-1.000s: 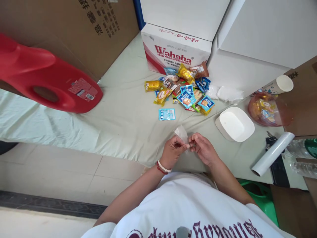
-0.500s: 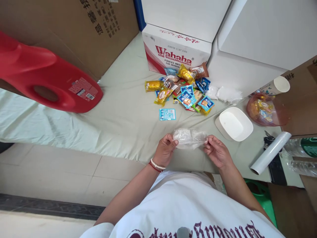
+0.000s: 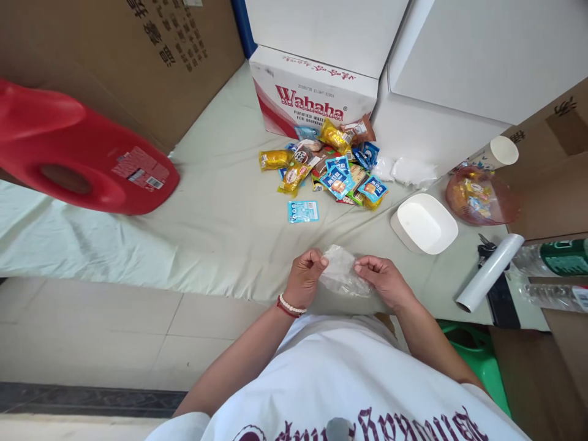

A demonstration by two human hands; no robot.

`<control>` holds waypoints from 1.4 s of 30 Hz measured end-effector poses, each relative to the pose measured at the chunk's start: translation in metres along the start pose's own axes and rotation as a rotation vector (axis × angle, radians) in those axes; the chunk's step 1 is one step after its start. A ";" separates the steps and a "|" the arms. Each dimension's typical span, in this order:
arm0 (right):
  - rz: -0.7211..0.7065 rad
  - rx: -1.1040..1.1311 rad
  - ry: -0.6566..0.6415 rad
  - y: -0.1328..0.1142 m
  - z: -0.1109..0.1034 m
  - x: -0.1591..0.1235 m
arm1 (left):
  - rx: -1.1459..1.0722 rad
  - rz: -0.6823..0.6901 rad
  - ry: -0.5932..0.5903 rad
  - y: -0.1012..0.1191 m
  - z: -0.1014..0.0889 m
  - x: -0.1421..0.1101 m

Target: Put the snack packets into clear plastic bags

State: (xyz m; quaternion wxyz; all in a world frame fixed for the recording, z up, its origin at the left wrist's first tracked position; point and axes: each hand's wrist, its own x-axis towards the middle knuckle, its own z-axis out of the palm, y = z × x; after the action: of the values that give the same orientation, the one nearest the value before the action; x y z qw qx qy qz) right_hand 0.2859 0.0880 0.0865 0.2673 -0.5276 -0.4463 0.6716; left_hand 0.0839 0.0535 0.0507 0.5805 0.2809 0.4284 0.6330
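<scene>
A clear, crinkled plastic bag (image 3: 342, 272) is stretched between my two hands, close to the table's front edge. My left hand (image 3: 309, 275) pinches its left side between thumb and fingers. At its right side, my right hand (image 3: 384, 278) is closed on the bag in the same way. Just beyond my hands a small light-blue packet (image 3: 303, 211) lies flat on the cloth. Farther back is a heap of wrapped snacks (image 3: 337, 177) in yellow, blue and brown. To the right of my hands stands a white square bowl (image 3: 427, 223).
A red jug (image 3: 87, 159) lies at the left beside a brown carton (image 3: 105, 73). The Wahaba box (image 3: 315, 98) stands behind the snacks. At right are a pink bowl (image 3: 508, 199), a paper cup (image 3: 500, 153), a film roll (image 3: 489, 274) and plastic bottles (image 3: 551, 297).
My right hand has moved left, closer to my left hand. The plastic bag between them has gone from a long strip to a wider, drooping shape. The view has shifted slightly.
</scene>
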 end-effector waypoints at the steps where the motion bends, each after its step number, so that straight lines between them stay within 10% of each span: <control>1: -0.052 -0.031 0.010 -0.001 0.001 0.002 | -0.004 0.003 -0.002 0.001 -0.002 0.000; 7: -0.336 -0.077 0.099 0.002 -0.011 0.004 | 0.116 -0.004 0.052 0.009 -0.016 -0.006; 13: -0.547 -0.274 -0.134 -0.016 -0.014 -0.007 | 0.402 0.163 -0.011 0.020 -0.006 0.004; 18: -0.516 -0.349 -0.453 -0.046 -0.027 -0.019 | 0.456 0.386 -0.530 0.053 0.024 0.034; 22: -0.405 -0.363 -0.442 -0.067 -0.041 -0.022 | 0.522 0.252 -0.899 0.072 0.047 0.046; 28: -0.351 -0.443 -0.131 -0.080 -0.052 0.000 | 0.723 0.011 -0.925 0.063 0.026 0.043; 33: -0.389 -0.265 0.163 -0.060 -0.047 0.027 | 0.286 -0.073 -0.568 0.044 0.008 0.026; 37: -0.196 0.039 0.136 -0.044 -0.035 0.031 | 0.069 -0.197 -0.407 0.029 0.016 0.020; 42: -0.145 0.069 0.102 -0.045 -0.013 0.025 | 0.327 -0.139 -0.389 0.007 0.046 0.020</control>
State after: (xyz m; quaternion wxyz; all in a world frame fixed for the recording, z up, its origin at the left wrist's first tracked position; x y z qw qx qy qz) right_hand 0.2860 0.1338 0.1142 0.3556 -0.5182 -0.4456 0.6376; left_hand 0.1164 0.0832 0.0755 0.6409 0.4573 0.4235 0.4481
